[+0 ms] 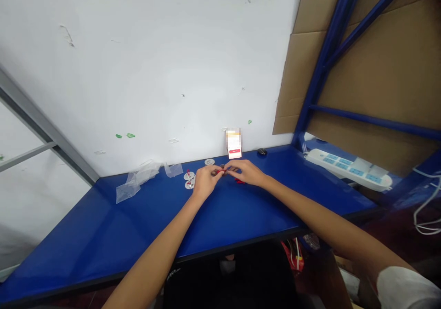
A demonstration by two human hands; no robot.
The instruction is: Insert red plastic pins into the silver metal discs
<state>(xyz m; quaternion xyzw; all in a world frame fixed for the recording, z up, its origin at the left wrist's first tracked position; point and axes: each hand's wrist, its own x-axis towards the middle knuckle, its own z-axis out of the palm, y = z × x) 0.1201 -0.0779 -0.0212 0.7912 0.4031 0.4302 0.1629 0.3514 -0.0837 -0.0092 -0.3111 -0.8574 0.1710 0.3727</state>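
Note:
Both my hands meet near the back of the blue table [138,226]. My left hand [204,180] and my right hand [248,172] are closed in pinches around a small red piece [221,172] held between them, too small to name. Another bit of red [240,181] lies on the table just under my right hand. Several small round white discs [189,176] with red marks lie beside my left hand, and one more disc [209,162] lies behind it.
Crumpled clear plastic bags [138,180] lie at the left against the white wall. A small card with a red band [234,144] leans on the wall. A dark small object [262,151] sits nearby. A white power strip [347,168] rests at the right under cardboard and blue shelving.

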